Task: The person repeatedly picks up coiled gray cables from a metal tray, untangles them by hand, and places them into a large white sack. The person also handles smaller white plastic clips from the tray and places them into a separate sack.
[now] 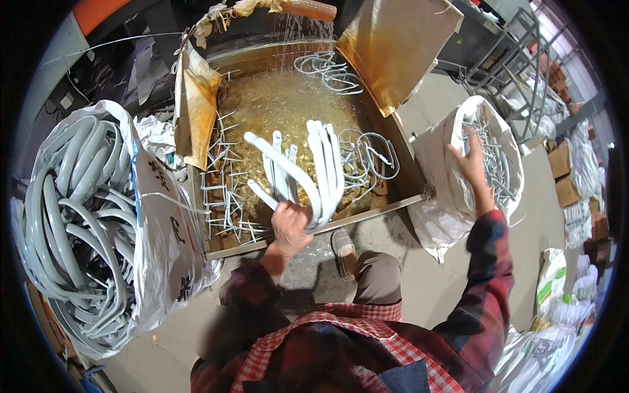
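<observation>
My left hand [290, 227] is closed around several grey curved plastic tubes [325, 167], holding them over the near edge of a shallow metal water tank [252, 247]. The tubes fan upward from the fist, and one bends off to the left. On the right, my right hand [470, 164] is at the left rim of a white woven sack [440, 154], thumb and fingers apart. Inside that sack lie many thin grey plastic pieces [501, 164]. Nothing shows in the right hand, though its fingertips partly overlap the contents.
Water falls from an orange pipe [308, 9] into the tank. Thin branched grey pieces [226, 203] float along its left side; looped ones [370, 157] lie at right. A large sack [167, 242] of grey curved tubes [78, 216] stands left. Stained boards [400, 49] flank the tank.
</observation>
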Demonstrator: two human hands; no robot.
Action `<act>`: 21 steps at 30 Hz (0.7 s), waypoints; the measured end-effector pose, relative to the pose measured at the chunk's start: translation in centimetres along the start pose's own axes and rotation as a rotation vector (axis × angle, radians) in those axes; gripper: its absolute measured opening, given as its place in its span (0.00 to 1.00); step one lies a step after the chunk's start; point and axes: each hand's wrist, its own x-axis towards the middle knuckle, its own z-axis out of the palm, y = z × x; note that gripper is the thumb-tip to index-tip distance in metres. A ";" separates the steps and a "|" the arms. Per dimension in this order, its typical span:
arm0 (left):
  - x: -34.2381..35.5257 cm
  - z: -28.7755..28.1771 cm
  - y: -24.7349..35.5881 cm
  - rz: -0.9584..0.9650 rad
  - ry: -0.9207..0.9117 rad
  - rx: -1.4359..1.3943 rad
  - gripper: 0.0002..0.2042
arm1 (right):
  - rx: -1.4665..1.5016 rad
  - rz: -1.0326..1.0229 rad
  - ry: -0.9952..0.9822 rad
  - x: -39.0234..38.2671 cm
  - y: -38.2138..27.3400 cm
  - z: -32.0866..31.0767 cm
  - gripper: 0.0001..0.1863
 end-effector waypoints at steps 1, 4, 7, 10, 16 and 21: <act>0.3 -0.3 0.0 0.077 0.051 0.066 0.09 | 0.786 0.367 -0.348 -1.1 -6.1 1.0 0.33; -1.4 1.1 -0.2 0.173 0.055 0.126 0.09 | 1.629 0.495 -0.752 -5.7 -16.0 3.7 0.38; -0.5 1.0 0.9 0.247 -0.107 0.192 0.10 | 2.069 0.601 -0.789 -7.5 -21.7 5.0 0.36; -0.8 1.4 1.2 0.274 -0.249 0.260 0.13 | 2.128 0.638 -0.668 -9.0 -21.8 6.7 0.33; -0.1 0.8 1.1 0.330 -0.272 0.239 0.13 | 2.059 0.441 -0.561 -11.2 -22.3 6.3 0.34; 0.5 0.1 0.4 0.384 -0.059 0.179 0.09 | 1.956 0.298 -0.577 -11.6 -24.3 4.2 0.38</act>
